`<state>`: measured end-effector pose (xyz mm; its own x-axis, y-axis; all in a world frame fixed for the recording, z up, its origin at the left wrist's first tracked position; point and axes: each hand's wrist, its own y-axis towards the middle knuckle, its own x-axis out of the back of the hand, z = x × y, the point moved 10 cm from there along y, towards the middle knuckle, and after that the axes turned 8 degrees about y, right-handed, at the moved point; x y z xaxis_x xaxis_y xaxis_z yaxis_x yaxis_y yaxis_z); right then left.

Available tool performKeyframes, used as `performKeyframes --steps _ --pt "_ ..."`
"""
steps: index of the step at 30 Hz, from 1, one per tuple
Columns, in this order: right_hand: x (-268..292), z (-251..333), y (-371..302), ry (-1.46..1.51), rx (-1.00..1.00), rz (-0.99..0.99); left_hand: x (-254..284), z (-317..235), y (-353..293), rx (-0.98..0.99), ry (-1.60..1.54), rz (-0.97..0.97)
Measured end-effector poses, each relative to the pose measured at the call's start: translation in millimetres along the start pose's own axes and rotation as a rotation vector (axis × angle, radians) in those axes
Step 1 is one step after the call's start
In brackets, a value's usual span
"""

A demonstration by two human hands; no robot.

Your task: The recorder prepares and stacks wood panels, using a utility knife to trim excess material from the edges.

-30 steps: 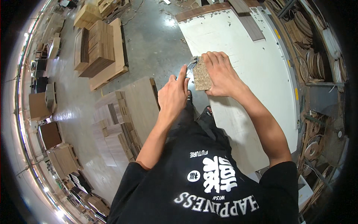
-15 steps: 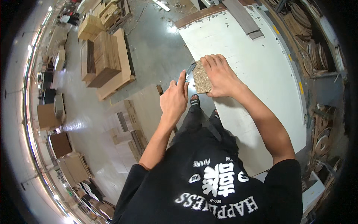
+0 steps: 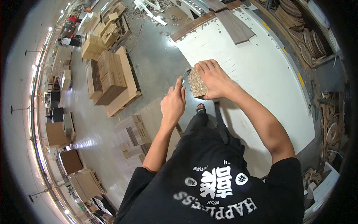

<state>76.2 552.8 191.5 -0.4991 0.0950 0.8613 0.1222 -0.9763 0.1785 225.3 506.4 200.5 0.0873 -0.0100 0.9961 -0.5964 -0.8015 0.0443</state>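
Left grip [image 3: 173, 104] holds knife-like tool [image 3: 185, 76] beside particleboard block [image 3: 197, 85]; right grip [image 3: 215, 80] clasps block — likely edge-trimming; next stroke needs steady angle.

Smooth grey floor [image 3: 156, 52], with shiny spots of light. On the right, a big white table [image 3: 268, 97] with yellow marks [image 3: 301, 79] down one side and little dark chips near its far end. Past it, a shelf [image 3: 323, 61] full of brown rolls [image 3: 309, 43]. To the left, a tall pile of brown boards [image 3: 113, 76] on a wooden pallet [image 3: 133, 80]. Closer, a low pile of pale boards [image 3: 128, 143]. Farther left, a row of brown stacks [image 3: 57, 134]. At the top, messy scraps [image 3: 175, 15] on the ground. Along the left edge, a long bright strip [image 3: 33, 130], lamps or windows, too hard to tell.
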Motion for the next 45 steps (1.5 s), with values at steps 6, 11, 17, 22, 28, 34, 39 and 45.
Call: performKeyframes --steps 6,11,17,22,28,34,39,45 --pt "6 1 -2 -0.084 -0.023 -0.088 -27 29 69 0.091 -0.048 0.134" --pt "6 -3 -4 -0.045 -0.071 0.002 -99 44 119 0.043 -0.132 0.264" --pt "5 2 5 -0.062 -0.094 0.059 -223 2 198 -0.151 -0.249 0.457" --pt "7 3 14 -0.068 -0.133 0.122 -223 -24 229 -0.253 -0.551 0.216" --pt "7 -6 9 0.061 -0.194 0.061 -158 6 109 -0.655 -1.085 0.313" --pt "-10 -13 15 0.021 -0.255 0.270 -170 -13 75 -0.720 -0.980 0.258" --pt "0 -18 11 -0.034 -0.315 0.250 -178 -24 75 -0.863 -1.120 0.100" --pt "50 -68 2 0.115 -0.577 0.041 -158 -51 124 -0.761 -0.839 0.513"
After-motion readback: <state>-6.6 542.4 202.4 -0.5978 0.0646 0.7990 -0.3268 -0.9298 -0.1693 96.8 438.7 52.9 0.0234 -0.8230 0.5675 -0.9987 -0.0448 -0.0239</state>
